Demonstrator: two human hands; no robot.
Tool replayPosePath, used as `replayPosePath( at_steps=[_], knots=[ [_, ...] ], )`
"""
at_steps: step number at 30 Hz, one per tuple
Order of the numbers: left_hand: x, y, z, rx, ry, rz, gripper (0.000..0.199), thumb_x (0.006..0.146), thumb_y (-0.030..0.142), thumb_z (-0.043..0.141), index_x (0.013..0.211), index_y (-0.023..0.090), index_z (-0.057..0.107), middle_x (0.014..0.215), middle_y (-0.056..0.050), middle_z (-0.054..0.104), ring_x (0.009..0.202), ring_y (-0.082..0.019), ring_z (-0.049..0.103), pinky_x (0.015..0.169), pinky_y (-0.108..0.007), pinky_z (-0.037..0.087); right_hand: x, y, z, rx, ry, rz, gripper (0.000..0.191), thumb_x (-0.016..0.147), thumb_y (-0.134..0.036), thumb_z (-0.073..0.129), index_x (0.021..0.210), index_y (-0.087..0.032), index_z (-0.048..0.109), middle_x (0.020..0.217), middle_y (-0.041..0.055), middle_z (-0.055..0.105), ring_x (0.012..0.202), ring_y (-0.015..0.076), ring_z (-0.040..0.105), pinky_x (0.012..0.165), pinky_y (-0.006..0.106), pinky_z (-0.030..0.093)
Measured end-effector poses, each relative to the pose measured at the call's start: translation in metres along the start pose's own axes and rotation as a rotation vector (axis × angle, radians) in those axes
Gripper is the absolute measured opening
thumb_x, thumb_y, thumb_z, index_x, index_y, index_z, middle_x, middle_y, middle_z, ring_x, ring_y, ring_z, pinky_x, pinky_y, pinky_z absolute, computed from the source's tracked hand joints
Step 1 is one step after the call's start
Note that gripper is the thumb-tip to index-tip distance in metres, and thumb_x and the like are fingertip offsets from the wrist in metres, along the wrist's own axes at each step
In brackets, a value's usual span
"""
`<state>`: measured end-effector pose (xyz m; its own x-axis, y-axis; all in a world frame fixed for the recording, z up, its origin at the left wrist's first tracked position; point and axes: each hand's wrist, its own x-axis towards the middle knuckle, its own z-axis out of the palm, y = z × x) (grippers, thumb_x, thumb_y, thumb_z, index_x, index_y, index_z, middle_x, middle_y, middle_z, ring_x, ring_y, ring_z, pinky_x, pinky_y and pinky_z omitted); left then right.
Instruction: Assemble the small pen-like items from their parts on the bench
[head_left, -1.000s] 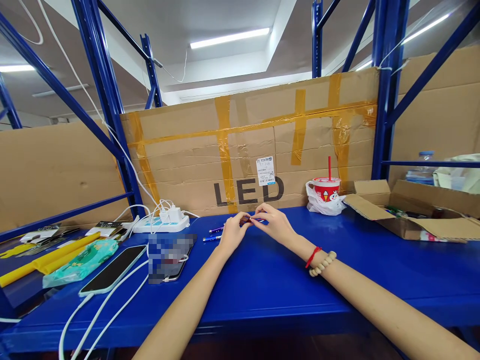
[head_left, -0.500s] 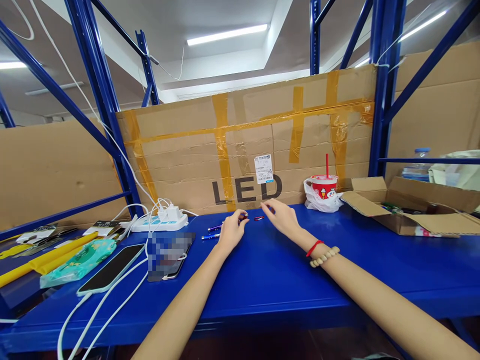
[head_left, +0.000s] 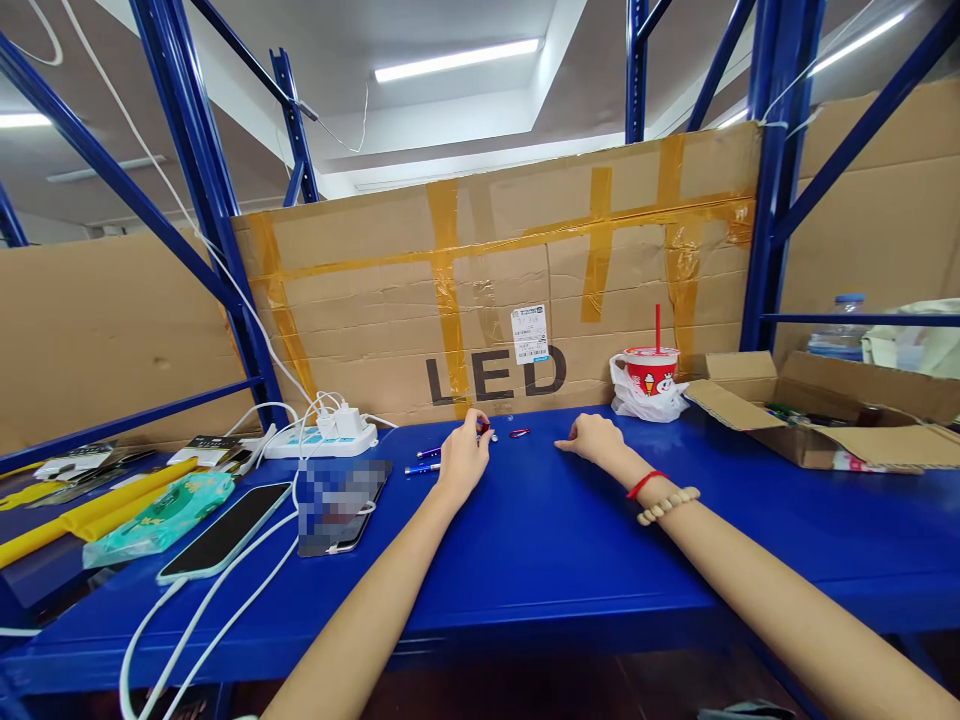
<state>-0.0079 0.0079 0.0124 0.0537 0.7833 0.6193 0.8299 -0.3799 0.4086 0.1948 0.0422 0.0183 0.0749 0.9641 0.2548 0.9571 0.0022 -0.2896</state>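
- Power strip (head_left: 330, 442) sat well left of the red cup (head_left: 652, 375), which I used as reference. No change there.
- Blue sticks (head_left: 421, 469), two of them and pen-like, lay left of the cup and nearer the wearer, just beside the left hand. Their right ends were hidden behind it. Unmoved.
- Left hand (head_left: 463, 455) was left of the cup, about where it had been half a second earlier. Thumb and finger were nipped together on a small dark-red bit (head_left: 484, 429); too little showed to say what it was.
- Short red piece (head_left: 519, 433) lay on the blue tabletop (head_left: 525, 540), left of the cup and slightly nearer the wearer, between the hands and touching neither. One second earlier both hands met at about that spot; half a second earlier it was already lying free.
- Right hand (head_left: 594, 438) had pulled off rightward, ending left of the cup and slightly nearer the wearer. Fingers were partly folded, tip pointing left; nothing visible in them, but couldn't tell if the grip was empty.
- My read: two-handed handling had split up, red piece parted from the left-hand bit, right hand no longer working on either.
- Open carton (head_left: 806, 455) stood right of the cup, untouched.
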Motion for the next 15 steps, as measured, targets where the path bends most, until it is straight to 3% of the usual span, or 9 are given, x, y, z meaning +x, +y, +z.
replayPosePath(
  at_steps=[4,11,15],
  knots=[
    [-0.001,0.001,0.001,0.026,-0.013,0.012,0.009,0.082,0.024,0.047,0.091,0.024,0.045,0.082,0.0,0.063,0.071,-0.017,0.06,0.061,-0.024,0.04,0.004,0.002,0.005,0.053,-0.032,-0.067,0.022,0.059,-0.035,0.07,0.066,-0.015,0.066,0.073,0.0099,0.067,0.072,0.0226,0.063,0.057,0.026,0.047],
    [-0.002,0.0,0.002,0.076,-0.043,0.054,0.009,0.081,0.023,0.048,0.09,0.024,0.047,0.082,-0.001,0.064,0.078,-0.018,0.06,0.064,-0.025,0.041,0.007,-0.005,0.017,0.151,-0.04,-0.278,0.025,0.06,-0.02,0.069,0.085,-0.019,0.067,0.08,0.0018,0.068,0.075,0.0131,0.062,0.064,0.018,0.047],
    [-0.003,0.0,0.002,0.085,-0.047,0.065,0.01,0.081,0.022,0.048,0.091,0.023,0.047,0.083,-0.001,0.064,0.079,-0.018,0.06,0.066,-0.026,0.041,0.003,-0.006,0.017,0.115,0.016,-0.259,0.02,0.065,-0.02,0.064,0.085,-0.021,0.067,0.09,0.0033,0.066,0.084,0.0172,0.061,0.065,0.023,0.047]
  ],
)
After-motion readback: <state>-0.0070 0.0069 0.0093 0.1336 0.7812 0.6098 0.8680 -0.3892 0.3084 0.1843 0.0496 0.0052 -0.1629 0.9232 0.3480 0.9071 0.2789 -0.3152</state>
